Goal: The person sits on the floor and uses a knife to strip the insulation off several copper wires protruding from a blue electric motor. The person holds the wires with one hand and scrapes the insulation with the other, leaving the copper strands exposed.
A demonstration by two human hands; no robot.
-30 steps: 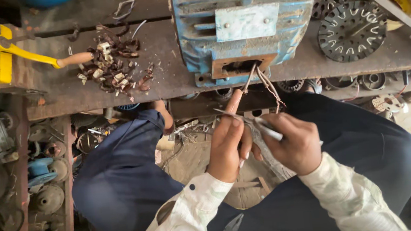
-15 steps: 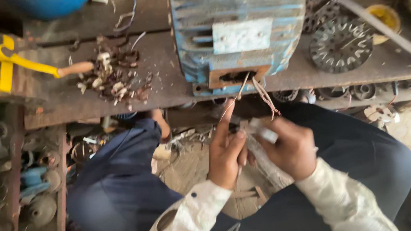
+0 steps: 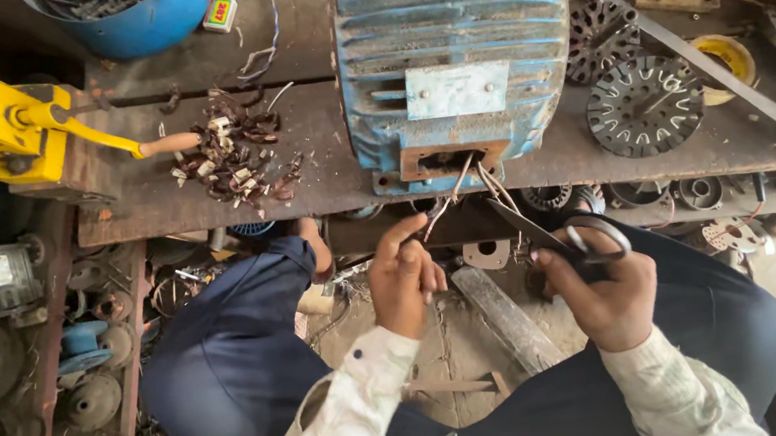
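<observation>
Where a moment ago both hands were bunched together over a white sleeve on the wires, the right hand (image 3: pixel 604 292) now grips black scissors (image 3: pixel 551 235), blades angled up toward the motor leads (image 3: pixel 461 187) just beyond it; the left hand (image 3: pixel 403 278) pinches those leads near the blue motor (image 3: pixel 453 51) on the worktop (image 3: pixel 148 189)

Chipped blue-painted ribbed metal motor (image 3: pixel 454 46), rusty matt steel bench (image 3: pixel 167 187), dark metal scissors (image 3: pixel 565 234)
</observation>
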